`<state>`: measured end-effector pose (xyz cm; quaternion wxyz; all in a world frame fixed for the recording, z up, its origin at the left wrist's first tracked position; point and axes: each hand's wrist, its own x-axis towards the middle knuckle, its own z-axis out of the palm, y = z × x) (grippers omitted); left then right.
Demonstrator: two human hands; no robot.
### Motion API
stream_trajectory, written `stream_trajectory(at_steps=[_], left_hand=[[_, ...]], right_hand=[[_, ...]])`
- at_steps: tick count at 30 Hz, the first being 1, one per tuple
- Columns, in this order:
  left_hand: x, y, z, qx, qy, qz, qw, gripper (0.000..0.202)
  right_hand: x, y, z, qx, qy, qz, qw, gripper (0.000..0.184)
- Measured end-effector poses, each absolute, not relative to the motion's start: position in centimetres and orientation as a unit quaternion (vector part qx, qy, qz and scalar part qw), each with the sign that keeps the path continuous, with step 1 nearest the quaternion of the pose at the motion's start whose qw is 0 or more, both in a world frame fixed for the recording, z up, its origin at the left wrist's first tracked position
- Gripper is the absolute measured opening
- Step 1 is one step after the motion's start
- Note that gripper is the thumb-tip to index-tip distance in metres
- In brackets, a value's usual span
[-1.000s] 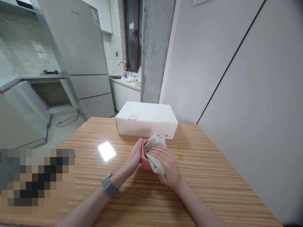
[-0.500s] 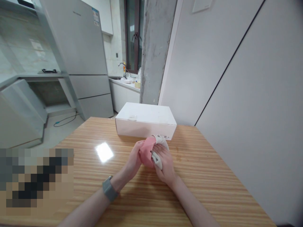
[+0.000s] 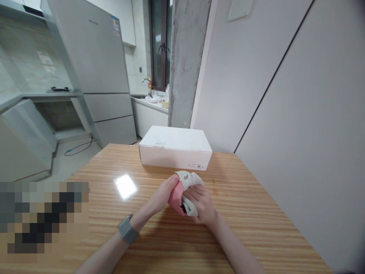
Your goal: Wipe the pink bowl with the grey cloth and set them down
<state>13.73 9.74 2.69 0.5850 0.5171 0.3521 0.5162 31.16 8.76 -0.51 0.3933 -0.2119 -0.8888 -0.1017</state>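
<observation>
Held over the table is a smooth pink object (image 3: 175,198) with a curved side and a small dark patch at its lower edge; its exact kind is unclear. My left hand (image 3: 162,195) wraps its fingers round the left side of it. A whitish cloth (image 3: 185,179) is bunched against its top and right side. My right hand (image 3: 202,202) is closed over this cloth and presses it to the pink object. Some fingertips are hidden behind the cloth and the object. A grey watch band (image 3: 128,229) circles my left wrist.
Behind my hands, a closed white box (image 3: 175,156) stands at the far edge of the wooden table (image 3: 251,220). A pale wall (image 3: 299,125) rises along the right. The fridge (image 3: 94,57) and sink counter are farther back. A blurred patch covers the lower left.
Both hands have come slightly lower and nearer with the pink object. The cloth now covers more of its top, and the dark patch at the lower edge shows more.
</observation>
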Motion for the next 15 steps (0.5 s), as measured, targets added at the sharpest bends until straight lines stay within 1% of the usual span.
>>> stream_trajectory(at_steps=[3,5,7,9,12,13,15], left_hand=[[13.5,9.0,3.4,0.574,0.337,0.491,0.562,0.035],[13.2,8.5,3.9,0.616,0.324,0.463,0.549,0.037],[12.9,8.1,4.1,0.636,0.310,0.443,0.551,0.036],[12.8,8.1,3.8,0.628,0.302,0.438,0.568,0.034],[13.0,8.7,2.9,0.573,0.319,0.449,0.608,0.027],[13.0,8.9,2.7,0.561,0.332,0.451,0.609,0.026],[13.1,9.2,2.8,0.571,0.355,0.446,0.591,0.032]], right_hand=[[31.2,8.8,-1.1,-0.241,-0.874,-0.108,0.409,0.044],[31.2,8.8,-1.4,-0.261,-0.856,-0.100,0.436,0.038],[31.2,8.8,-1.5,-0.280,-0.835,-0.093,0.465,0.032],[31.3,8.8,-1.7,-0.289,-0.825,-0.100,0.475,0.032],[31.4,8.6,-1.8,-0.259,-0.849,-0.139,0.440,0.040],[31.4,8.4,-1.7,-0.237,-0.862,-0.147,0.422,0.042],[31.1,8.2,-1.4,-0.193,-0.887,-0.151,0.391,0.042]])
